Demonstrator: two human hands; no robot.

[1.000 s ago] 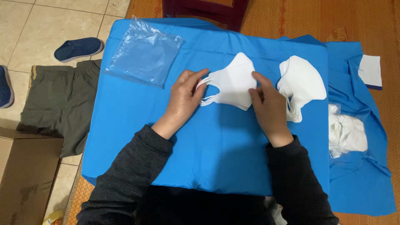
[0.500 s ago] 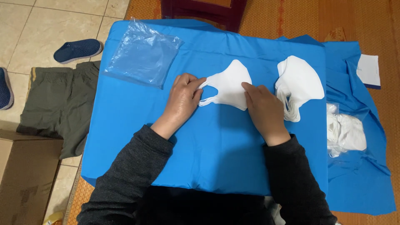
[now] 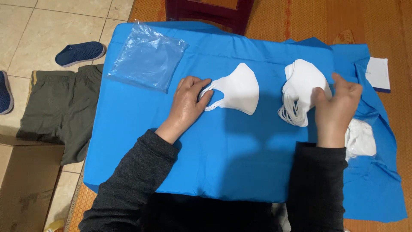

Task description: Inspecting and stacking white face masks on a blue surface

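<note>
A single white face mask [image 3: 238,89] lies flat on the blue cloth [image 3: 240,159]. My left hand [image 3: 189,103] rests on its left end, fingers curled through the ear loops. My right hand [image 3: 337,107] is off to the right, fingers apart, touching the lower right side of a stack of white masks [image 3: 300,83] whose loops hang toward me. Both forearms are in dark sleeves.
A clear plastic bag [image 3: 146,58] lies at the cloth's far left. More white masks [image 3: 360,137] sit at the right, beyond my right wrist. A white card [image 3: 377,73] is at the far right. Olive shorts [image 3: 60,107], dark blue shoes [image 3: 79,52] and a cardboard box [image 3: 23,184] are on the floor at left.
My right hand left the single mask and moved right to the stack of masks. My left hand stayed on the single mask's ear loops.
</note>
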